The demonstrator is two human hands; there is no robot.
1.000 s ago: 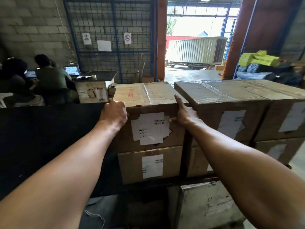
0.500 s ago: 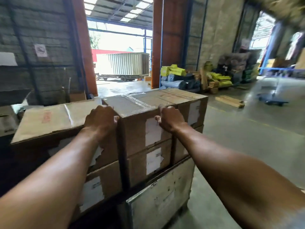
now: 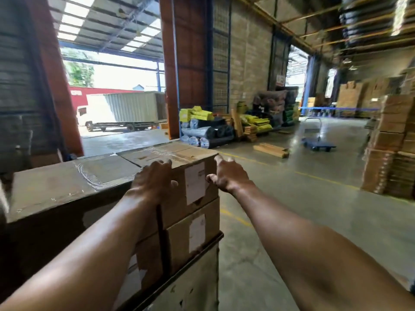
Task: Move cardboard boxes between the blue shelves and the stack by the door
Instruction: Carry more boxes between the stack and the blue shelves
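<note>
Sitting mid-frame, the top cardboard box (image 3: pixel 190 154) rests on a lower box (image 3: pixel 179 241). The left hand (image 3: pixel 152 182) curls its fingers over the top edge. The right hand (image 3: pixel 226 175), fingers spread wide, touches the right corner.

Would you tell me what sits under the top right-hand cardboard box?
A second cardboard box with a white label sits directly beneath the top box, resting on a dark ledge above a pale panel. The top box covers its lid.

Upper box (image 3: pixel 195 176) atop lower box (image 3: pixel 195 233)
</note>
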